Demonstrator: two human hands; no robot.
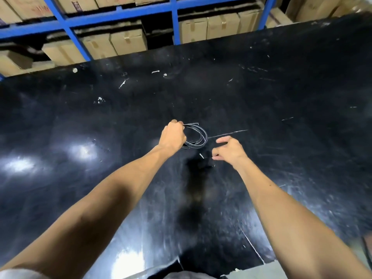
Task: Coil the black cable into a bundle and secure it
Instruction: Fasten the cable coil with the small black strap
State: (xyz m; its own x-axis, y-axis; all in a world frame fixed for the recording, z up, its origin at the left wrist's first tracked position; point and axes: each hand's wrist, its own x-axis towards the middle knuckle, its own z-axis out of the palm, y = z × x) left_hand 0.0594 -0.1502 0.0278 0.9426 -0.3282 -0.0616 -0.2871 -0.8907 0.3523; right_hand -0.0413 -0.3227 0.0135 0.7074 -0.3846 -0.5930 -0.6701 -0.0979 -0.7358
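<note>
Left hand (174, 135) closed in a fist on the left side of the black cable (198, 135), fingers wrapped round several loops held together just above the black worktop (281, 87). The coil hung out to the right of the fist as a rough ring; one short end poked out at the top.

Right hand (229, 151) near the coil but apart from it, fingers half curled and spread, holding nothing that could be made out; motion blur.

Risks, as judged:
- Loops held at one point only. A slack grip would let the ring spring open and unwind.
- Black cable on black worktop: the free tail was hard to trace and could be missed or snagged.
- No tie or strap visible, so securing was not yet possible.

Writing: cardboard boxes (128, 42) on the blue shelving (68, 29) bore faint red print, unreadable.
</note>
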